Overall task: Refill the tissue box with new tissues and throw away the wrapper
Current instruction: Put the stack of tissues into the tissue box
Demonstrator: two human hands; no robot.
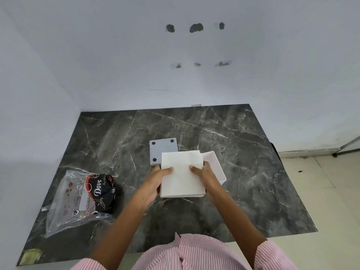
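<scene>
A thick white stack of tissues (182, 179) is held flat above the dark marble table, near its middle. My left hand (155, 181) grips the stack's left edge, thumb on top. My right hand (204, 175) grips its right edge the same way. Behind and to the right of the stack stands the open white tissue box (215, 163), partly hidden by the tissues. The box's grey lid (162, 149), with black pads at its corners, lies flat just behind the stack. The clear plastic wrapper (78, 199), printed black and red with "Dove", lies crumpled on the table's left side.
The dark marble table (253, 172) stands in a corner against white walls at the back and left. Pale tiled floor (331, 191) lies to the right. A yellowish patch (31, 256) marks the table's near left corner.
</scene>
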